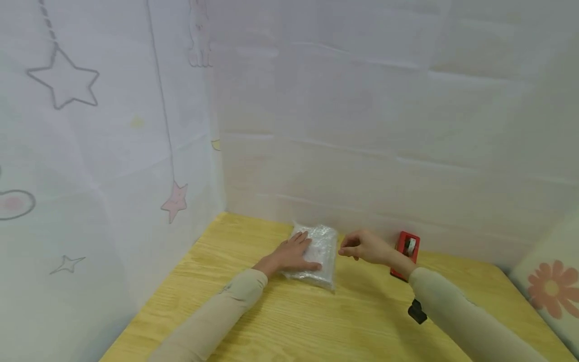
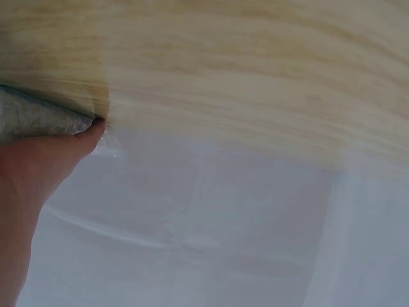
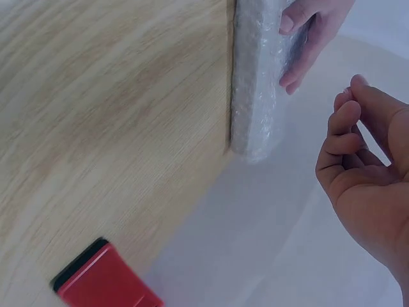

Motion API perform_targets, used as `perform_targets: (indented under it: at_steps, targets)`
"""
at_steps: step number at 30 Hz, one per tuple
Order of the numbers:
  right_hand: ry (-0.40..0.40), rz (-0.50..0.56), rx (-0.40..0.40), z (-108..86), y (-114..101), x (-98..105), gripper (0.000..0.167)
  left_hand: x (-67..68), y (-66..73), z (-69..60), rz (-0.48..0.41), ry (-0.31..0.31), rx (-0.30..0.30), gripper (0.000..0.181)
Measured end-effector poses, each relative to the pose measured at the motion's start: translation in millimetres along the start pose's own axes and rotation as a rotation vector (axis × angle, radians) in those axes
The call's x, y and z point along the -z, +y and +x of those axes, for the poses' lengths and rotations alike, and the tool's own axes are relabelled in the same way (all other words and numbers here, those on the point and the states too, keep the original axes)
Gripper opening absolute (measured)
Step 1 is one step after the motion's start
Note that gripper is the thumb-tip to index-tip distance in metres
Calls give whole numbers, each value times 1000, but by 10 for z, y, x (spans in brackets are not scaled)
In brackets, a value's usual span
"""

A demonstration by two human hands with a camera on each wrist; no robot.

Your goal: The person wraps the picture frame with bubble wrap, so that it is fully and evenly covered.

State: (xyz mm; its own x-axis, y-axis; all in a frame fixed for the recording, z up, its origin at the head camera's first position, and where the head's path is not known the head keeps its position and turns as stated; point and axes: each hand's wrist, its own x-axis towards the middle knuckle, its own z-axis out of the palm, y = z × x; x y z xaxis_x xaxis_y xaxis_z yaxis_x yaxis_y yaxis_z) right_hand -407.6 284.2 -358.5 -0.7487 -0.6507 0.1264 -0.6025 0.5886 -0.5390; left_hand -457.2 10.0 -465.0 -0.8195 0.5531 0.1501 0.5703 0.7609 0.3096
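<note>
A flat package in clear bubble wrap [image 1: 323, 251] lies on the table toward the back. My left hand [image 1: 296, 254] rests on top of it with fingers spread; the right wrist view shows that hand's thumb and fingers [image 3: 307, 48] against the wrap. Just right of the package, apart from it, my right hand [image 1: 364, 246] is held above the table. Its thumb and index finger meet in a pinch [image 3: 377, 160], with a tiny glint between the tips that looks like a bit of clear tape, though it is hard to make out. The other fingers are curled.
A red tape dispenser [image 1: 399, 274] with a roll in it stands behind my right wrist, near the back wall. The yellow wood-grain table [image 1: 289, 322] meets pale patterned cloth walls [image 1: 362, 125] at the back and left. A black device [image 1: 417, 311] hangs under my right forearm.
</note>
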Motion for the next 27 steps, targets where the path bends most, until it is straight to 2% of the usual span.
perform_targets:
  at_steps: [8,12,18,27]
  targets:
    - [-87,11,73,242,25,-166,12,-54,80,1,3,1,2,108]
    - [-117,25,43,321,4,-231,18,-77,130,-4,14,-8,14,108]
    - [-132,28,2,456,6,-283,31,-31,176,3,3,7,11,105]
    - [-154,81,-47,559,88,-414,39,-83,142,0,-8,0,39,107]
